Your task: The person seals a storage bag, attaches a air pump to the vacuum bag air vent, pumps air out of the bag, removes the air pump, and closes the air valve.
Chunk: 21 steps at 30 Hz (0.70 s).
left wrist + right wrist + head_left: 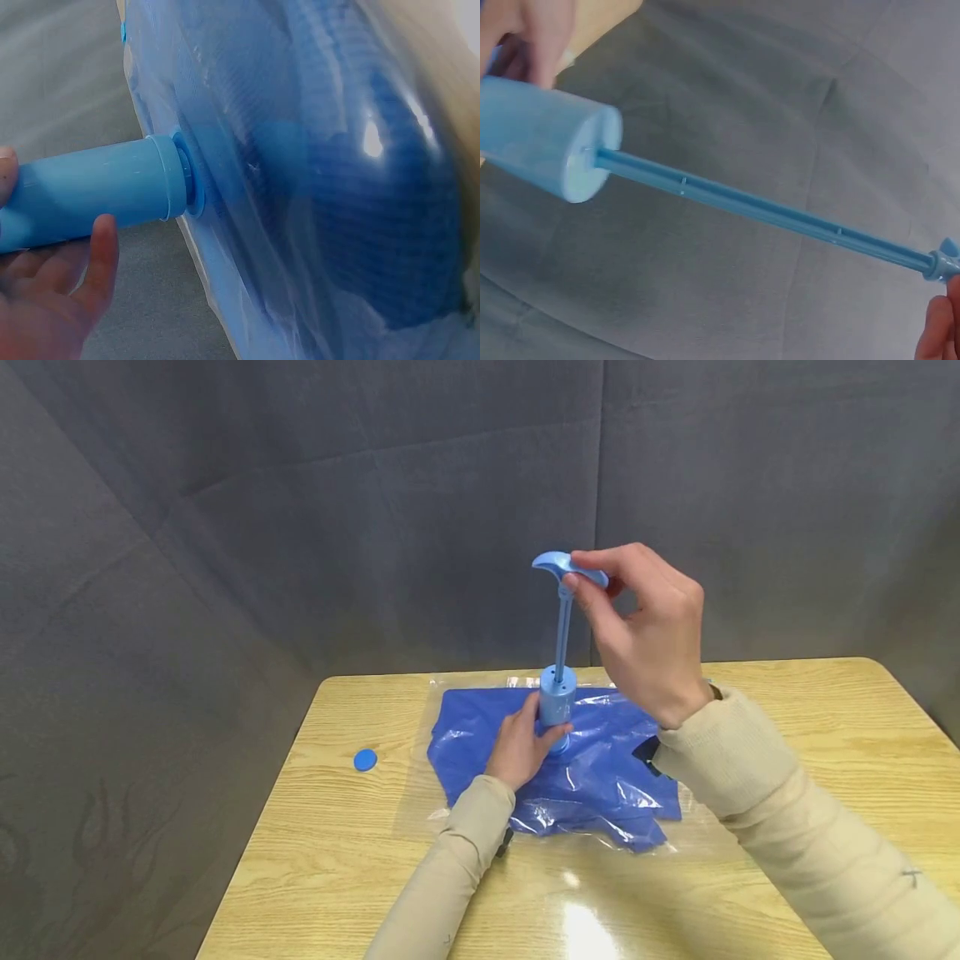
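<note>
A light blue hand pump (557,695) stands upright on a clear plastic vacuum bag (420,793) with blue cloth (480,727) inside. My left hand (519,747) holds the pump's barrel low down, thumb and fingers around it. Up at the top, my right hand (648,618) grips the curved pump handle (555,562) between thumb and fingers. The rod (757,208) is drawn far out of the barrel. In the left wrist view, the pump's lower end (171,176) meets the round blue valve (193,172) on the bag.
A small round blue cap (365,760) lies on the wooden table (300,860), left of the bag. Grey cloth (375,527) hangs behind the table and along its left side.
</note>
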Each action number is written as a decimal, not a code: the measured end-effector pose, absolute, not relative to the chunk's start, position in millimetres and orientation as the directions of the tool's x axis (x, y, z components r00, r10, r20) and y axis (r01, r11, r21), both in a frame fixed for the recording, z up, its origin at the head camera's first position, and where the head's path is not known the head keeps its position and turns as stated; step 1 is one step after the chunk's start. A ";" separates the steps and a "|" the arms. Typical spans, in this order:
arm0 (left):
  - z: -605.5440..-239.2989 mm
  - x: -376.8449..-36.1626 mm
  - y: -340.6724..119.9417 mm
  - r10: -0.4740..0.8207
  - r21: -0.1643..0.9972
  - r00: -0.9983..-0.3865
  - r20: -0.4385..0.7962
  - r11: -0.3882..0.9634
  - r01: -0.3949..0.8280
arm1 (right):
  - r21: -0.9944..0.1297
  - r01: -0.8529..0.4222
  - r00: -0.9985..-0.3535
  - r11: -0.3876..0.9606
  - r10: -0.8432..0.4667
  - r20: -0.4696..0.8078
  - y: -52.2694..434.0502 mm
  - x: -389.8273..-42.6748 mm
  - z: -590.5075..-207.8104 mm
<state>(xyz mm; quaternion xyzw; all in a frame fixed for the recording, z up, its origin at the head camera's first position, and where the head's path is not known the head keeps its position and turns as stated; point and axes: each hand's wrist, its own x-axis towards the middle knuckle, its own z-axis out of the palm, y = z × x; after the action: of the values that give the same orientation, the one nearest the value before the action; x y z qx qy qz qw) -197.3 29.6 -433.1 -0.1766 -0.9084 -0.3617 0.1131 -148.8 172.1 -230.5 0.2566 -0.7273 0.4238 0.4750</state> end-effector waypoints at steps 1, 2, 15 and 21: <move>-432.9 -197.2 29.4 0.236 0.618 -0.914 0.331 0.678 0.399 | -0.376 -0.780 -0.413 0.500 0.040 0.910 171.4 -148.0 -228.4; -432.9 -197.3 29.2 0.234 0.618 -0.915 0.328 0.679 0.395 | -0.376 -0.783 -0.411 0.495 0.042 0.911 171.1 -147.4 -227.0; -426.7 -194.4 29.4 0.225 0.629 -0.927 0.302 0.683 0.371 | -0.324 -0.778 -0.417 0.538 -0.057 0.907 179.7 -148.3 -224.3; -425.5 -193.7 29.6 0.227 0.625 -0.925 0.305 0.685 0.374 | -0.332 -0.787 -0.412 0.520 -0.041 0.910 176.7 -147.3 -224.9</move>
<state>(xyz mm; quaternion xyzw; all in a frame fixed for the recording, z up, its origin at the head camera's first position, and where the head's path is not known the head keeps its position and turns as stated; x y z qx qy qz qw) -193.7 29.6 -425.5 -0.1647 -0.9122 -0.3612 0.1020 -147.3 176.7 -224.9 0.2806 -0.7379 0.4018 0.4641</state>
